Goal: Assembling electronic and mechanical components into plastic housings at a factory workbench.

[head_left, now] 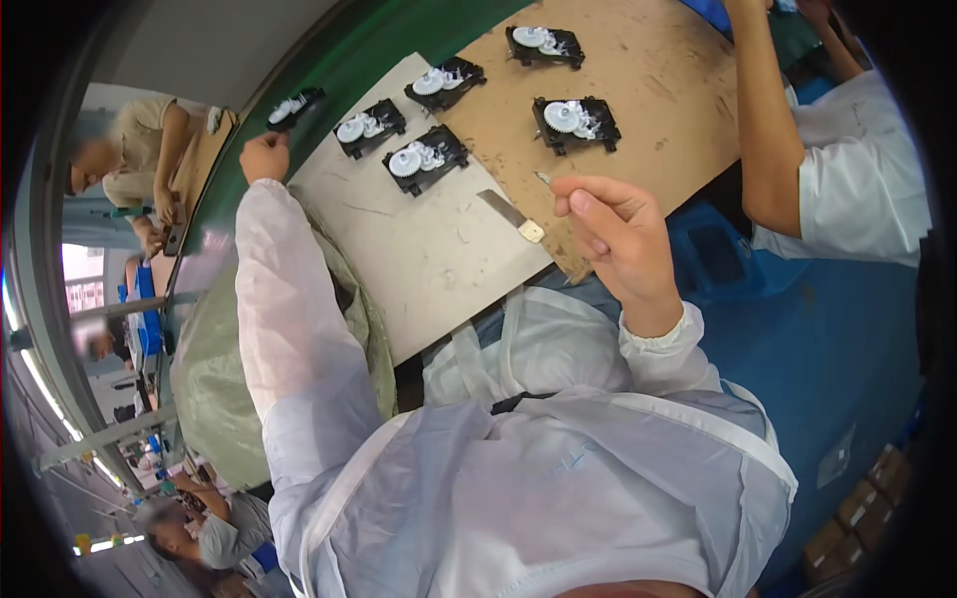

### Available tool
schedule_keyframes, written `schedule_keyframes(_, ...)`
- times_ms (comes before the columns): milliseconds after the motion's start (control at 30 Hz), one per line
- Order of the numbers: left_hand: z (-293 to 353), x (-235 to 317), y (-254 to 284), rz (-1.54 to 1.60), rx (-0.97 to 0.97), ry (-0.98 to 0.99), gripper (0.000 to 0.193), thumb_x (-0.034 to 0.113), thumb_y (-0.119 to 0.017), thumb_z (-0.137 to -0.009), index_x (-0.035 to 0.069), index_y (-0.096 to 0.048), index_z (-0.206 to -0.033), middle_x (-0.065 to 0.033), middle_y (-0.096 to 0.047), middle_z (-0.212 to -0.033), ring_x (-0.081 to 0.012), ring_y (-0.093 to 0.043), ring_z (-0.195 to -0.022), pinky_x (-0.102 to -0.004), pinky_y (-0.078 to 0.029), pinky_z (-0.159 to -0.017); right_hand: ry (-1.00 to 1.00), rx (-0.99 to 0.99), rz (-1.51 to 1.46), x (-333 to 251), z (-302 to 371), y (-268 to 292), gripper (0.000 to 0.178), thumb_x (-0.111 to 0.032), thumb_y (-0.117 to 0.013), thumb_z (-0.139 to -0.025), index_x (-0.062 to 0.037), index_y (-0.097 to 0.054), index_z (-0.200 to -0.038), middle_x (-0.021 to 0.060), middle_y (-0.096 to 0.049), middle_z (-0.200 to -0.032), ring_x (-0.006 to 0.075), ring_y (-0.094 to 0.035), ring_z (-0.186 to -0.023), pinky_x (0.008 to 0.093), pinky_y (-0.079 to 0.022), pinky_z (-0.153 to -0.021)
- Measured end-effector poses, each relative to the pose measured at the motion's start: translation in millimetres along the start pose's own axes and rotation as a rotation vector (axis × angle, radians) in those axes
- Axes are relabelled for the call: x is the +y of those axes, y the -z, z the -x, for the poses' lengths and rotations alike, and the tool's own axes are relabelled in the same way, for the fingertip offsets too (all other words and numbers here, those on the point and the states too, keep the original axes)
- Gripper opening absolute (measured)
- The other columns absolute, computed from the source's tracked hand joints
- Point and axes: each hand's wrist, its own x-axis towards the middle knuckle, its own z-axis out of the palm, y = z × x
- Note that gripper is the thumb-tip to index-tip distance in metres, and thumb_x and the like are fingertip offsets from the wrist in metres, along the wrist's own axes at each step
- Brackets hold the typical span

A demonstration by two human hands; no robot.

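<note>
My left hand (265, 156) reaches out to the green surface at the far left. Its fingers are closed at the near edge of a black gear unit (292, 110) with white gears. My right hand (623, 234) is raised over the board's right part, thumb and forefinger pinched on a small thin piece (543, 178), too small to name. Below it lies a flat metal blade (506, 209) with a pale end. Between the hands sit more black units with white gears, among them a gear unit (427, 159) and another gear unit (575, 122).
A pale sheet (429, 259) and a brown board (648, 60) cover the bench beside the green strip (344, 60). At right, a co-worker's arm (773, 130) leans in near a blue bin (713, 249). Greenish cloth (209, 369) hangs at left. Other people work beyond.
</note>
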Motion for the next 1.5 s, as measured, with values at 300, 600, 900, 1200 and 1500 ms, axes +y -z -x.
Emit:
schedule_keyframes(300, 148, 89, 99, 0.07, 0.329, 0.332, 0.028, 0.03, -0.068, -0.083, 0.004, -0.077, -0.088, -0.0133, -0.073, -0.078, -0.0319, -0.066, -0.067, -0.039, -0.054, -0.068, 0.04, -0.208, 0.124, 13, -18, -28, 0.013, 0.004, -0.07, -0.085, 0.0035, -0.067, -0.098, 0.0138, -0.068, -0.092, 0.0071, -0.044, -0.061, 0.0153, -0.031, -0.05)
schedule_keyframes(600, 247, 133, 47, -0.022, 0.254, 0.426, 0.017, 0.019, -0.064, -0.076, 0.005, -0.075, -0.075, -0.0162, -0.069, -0.069, -0.04, -0.063, -0.059, -0.0458, -0.051, -0.057, 0.035, -0.389, 0.204, 14, -23, -59, 0.009, 0.002, -0.067, -0.086, 0.0008, -0.065, -0.077, 0.0112, -0.07, -0.084, 0.0093, -0.05, -0.065, 0.0174, -0.038, -0.059)
schedule_keyframes(900, 244, 152, -6, 0.162, 0.128, 0.371, 0.02, 0.017, -0.06, -0.087, 0.001, -0.071, -0.079, -0.0183, -0.067, -0.071, -0.0363, -0.064, -0.064, -0.0428, -0.052, -0.061, 0.291, -0.653, 0.854, 85, -36, -162, 0.016, -0.01, -0.067, -0.086, 0.003, -0.071, -0.095, 0.0094, -0.068, -0.096, 0.0145, -0.055, -0.068, 0.0239, -0.045, -0.063)
schedule_keyframes(1200, 227, 156, -7, 0.298, -0.05, 0.34, 0.02, 0.022, -0.066, -0.088, 0.003, -0.067, -0.092, -0.0079, -0.067, -0.087, -0.0225, -0.061, -0.066, -0.0353, -0.05, -0.062, 0.357, -0.884, 1.696, 190, -66, -220, 0.059, -0.007, -0.072, -0.077, -0.0076, -0.051, -0.132, 0.0183, -0.065, -0.106, 0.0345, -0.064, -0.09, 0.0407, -0.053, -0.08)
schedule_keyframes(1500, 209, 139, 6, 1.009, 0.605, 0.287, 0.009, 0.012, -0.062, -0.09, 0.003, -0.064, -0.092, -0.0104, -0.06, -0.088, -0.0262, -0.058, -0.075, -0.0378, -0.047, -0.071, 0.155, -0.738, 0.756, 100, -90, -209, 0.064, -0.005, -0.067, -0.084, -0.0054, -0.043, -0.143, 0.0189, -0.059, -0.114, 0.0302, -0.064, -0.092, 0.0353, -0.053, -0.079)
